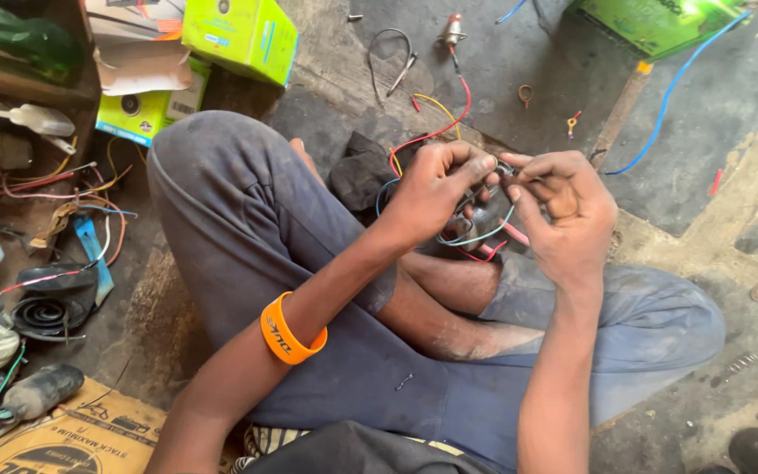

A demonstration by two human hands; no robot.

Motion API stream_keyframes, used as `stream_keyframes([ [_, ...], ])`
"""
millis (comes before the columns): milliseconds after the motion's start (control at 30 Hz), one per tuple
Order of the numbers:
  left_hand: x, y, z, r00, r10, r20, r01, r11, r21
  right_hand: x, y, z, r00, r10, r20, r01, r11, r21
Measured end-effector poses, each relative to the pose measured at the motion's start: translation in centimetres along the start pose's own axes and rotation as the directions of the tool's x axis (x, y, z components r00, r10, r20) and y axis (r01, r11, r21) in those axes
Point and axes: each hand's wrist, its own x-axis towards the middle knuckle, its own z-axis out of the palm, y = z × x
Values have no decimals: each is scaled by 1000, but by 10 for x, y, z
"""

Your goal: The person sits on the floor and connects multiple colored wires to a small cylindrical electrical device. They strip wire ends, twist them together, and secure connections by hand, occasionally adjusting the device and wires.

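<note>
Both hands, left hand [432, 189] and right hand [563, 211], pinch a bundle of coloured wires [475, 237] above the crossed legs; bright green boxes [240, 35] lie on the floor upper left, another green box [660, 22] upper right

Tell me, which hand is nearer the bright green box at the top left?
Left. The left hand is closer to the green box; the right hand is beyond it, farther right.

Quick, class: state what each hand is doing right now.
Left hand: closed, pinching the coloured wires.
Right hand: closed, gripping the same wires.
</note>
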Motion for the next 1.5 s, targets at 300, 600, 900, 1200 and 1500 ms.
stream_keyframes([
  [300,-16,34,10,992,124,-32,-105,930,352,-1,-3,-2,968,-247,35,239,882,-407],
  [600,-22,48,13,934,353,58,-324,767,554,-2,-8,-3,961,-274,42,250,792,-558],
  [900,-23,27,14,868,484,111,-442,652,615,-4,-4,-4,947,-317,60,292,763,-576],
  [1200,-9,-22,24,999,-39,-13,33,943,-332,-7,7,0,950,-306,57,287,790,-541],
  [1500,-4,-16,17,999,16,-39,-29,928,-371,-12,15,-1,968,-237,82,248,848,-468],
])
